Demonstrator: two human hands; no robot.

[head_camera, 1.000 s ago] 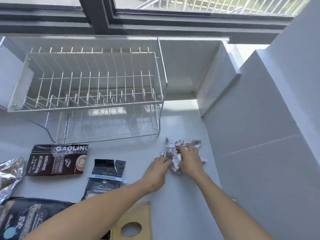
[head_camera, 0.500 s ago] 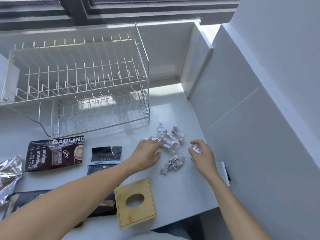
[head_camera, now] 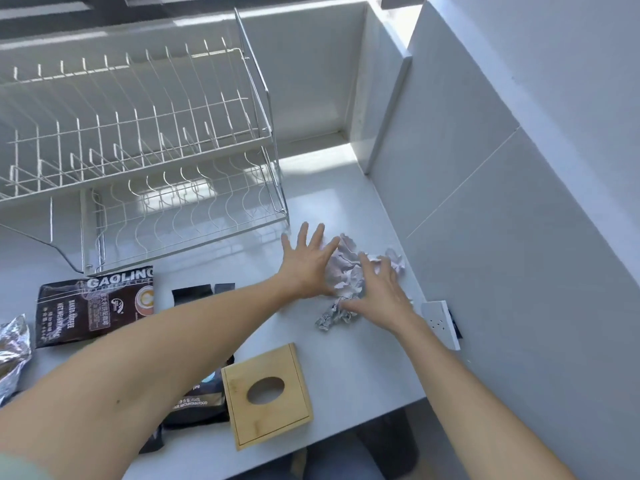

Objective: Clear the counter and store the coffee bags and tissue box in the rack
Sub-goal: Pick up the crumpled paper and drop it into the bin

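Note:
Crumpled white paper (head_camera: pixel 346 268) and a crumpled foil scrap (head_camera: pixel 330 317) lie on the white counter (head_camera: pixel 346 368) by the right wall. My left hand (head_camera: pixel 306 263) lies flat and spread against the paper's left side. My right hand (head_camera: pixel 381 292) rests over the paper and foil with fingers spread. A wooden tissue box (head_camera: pixel 266 389) sits near the front edge. A dark GAOLING coffee bag (head_camera: pixel 93 303) lies left; two more dark bags (head_camera: pixel 204 292) (head_camera: pixel 199 400) are partly hidden by my left arm. The two-tier wire rack (head_camera: pixel 138 150) stands empty at the back left.
A silver foil bag (head_camera: pixel 12 355) lies at the far left edge. A white socket (head_camera: pixel 441 322) sticks out from the right wall just beside my right wrist. The tiled wall closes off the right side, and a dark bin shows under the counter's front edge.
Both hands have moved back onto the crumpled paper; the left has opened flat and the right has come in from the wall side. The view has tilted further down.

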